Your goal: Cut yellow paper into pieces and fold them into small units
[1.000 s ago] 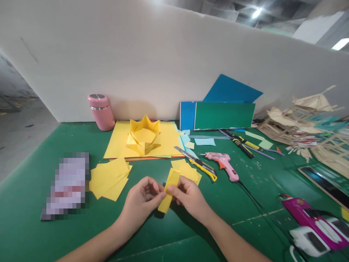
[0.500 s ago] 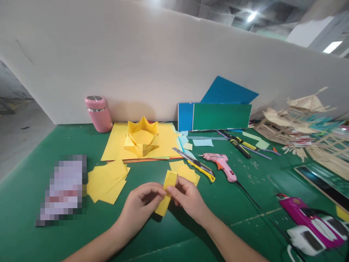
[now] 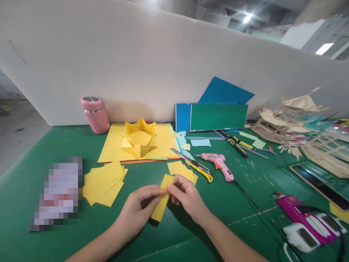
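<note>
A folded strip of yellow paper [image 3: 160, 208] is held tilted above the green table, between both hands. My left hand [image 3: 136, 208] grips its left edge, fingers over the front and thumb below them. At the upper right edge my right hand [image 3: 188, 196] pinches the strip between thumb and bent fingers. Loose yellow paper squares [image 3: 105, 183] lie in a pile to the left, and a smaller pile of yellow squares [image 3: 182, 169] lies just behind the right hand. Farther back, a folded yellow paper crown-like ring [image 3: 139, 137] rests on large yellow sheets [image 3: 110, 145].
A yellow utility knife [image 3: 195, 165] and a pink glue gun [image 3: 216, 162] with a trailing cord lie to the right. Farther right are a phone [image 3: 320, 185], a purple power strip [image 3: 300, 214] and wooden stick models [image 3: 278, 123]. A pink flask [image 3: 96, 118] stands back left.
Both hands keep hold of the paper strip, and its lower end has shifted slightly left and down. The whole view has moved a little; nothing else on the table has changed.
</note>
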Motion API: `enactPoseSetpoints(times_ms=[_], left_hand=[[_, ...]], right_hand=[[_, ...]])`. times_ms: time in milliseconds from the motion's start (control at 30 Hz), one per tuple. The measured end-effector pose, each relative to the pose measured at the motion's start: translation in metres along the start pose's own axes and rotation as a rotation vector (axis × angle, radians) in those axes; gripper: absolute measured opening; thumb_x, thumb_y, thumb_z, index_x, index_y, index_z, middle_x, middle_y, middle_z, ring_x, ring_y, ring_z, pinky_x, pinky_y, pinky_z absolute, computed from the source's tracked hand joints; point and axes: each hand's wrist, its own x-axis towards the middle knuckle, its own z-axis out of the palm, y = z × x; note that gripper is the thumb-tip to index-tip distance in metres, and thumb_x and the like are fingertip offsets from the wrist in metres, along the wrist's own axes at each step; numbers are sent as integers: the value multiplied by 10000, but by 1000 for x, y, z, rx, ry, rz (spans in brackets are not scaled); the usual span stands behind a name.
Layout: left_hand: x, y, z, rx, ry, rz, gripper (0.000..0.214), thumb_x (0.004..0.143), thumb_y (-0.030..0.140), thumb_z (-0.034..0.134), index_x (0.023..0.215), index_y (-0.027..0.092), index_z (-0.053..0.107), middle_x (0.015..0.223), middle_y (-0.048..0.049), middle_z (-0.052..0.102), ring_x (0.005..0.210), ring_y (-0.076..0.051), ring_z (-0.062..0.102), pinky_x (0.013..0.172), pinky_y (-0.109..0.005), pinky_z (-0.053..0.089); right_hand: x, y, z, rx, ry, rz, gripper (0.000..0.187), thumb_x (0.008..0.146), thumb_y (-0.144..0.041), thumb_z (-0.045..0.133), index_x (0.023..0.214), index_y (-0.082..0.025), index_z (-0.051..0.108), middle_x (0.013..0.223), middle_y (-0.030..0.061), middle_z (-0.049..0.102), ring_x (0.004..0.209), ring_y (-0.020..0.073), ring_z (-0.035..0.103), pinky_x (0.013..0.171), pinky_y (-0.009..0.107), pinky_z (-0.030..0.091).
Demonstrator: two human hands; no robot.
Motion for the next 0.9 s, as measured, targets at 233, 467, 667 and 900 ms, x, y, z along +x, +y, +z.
enactPoseSetpoints(times_ms=[233,467,667,900], left_hand=[[1,2,0,43,-48,71,181,743,247,604,799,274,774,845,-47,749,812,-232,689,760,-334,558],[0,-1,-2,207,-87,168,240,786,186,525,845,238,752,870,-39,741,803,-189,686,737,-286,554],[-3,-6,0,291,-137,249,308,812,133,457,906,233,732,893,-41,740,834,-174,675,758,-276,538],[-4,-1,1,352,-190,256,352,847,134,404,1013,242,695,964,-33,744,835,-181,633,755,-299,513]], right_hand=[[1,2,0,-8,8,-4,474,698,-608,649,639,-212,395,485,-85,443,427,72,410,429,189,300],[0,-2,-1,-22,-7,-17,460,681,-616,666,701,-201,469,538,-74,463,454,75,412,452,199,333],[1,2,-2,-4,10,-46,435,693,-586,676,680,-199,478,537,-70,455,464,77,395,462,212,330],[2,4,-2,11,0,-56,427,708,-579,668,679,-196,481,573,-61,474,490,81,410,476,213,339]])
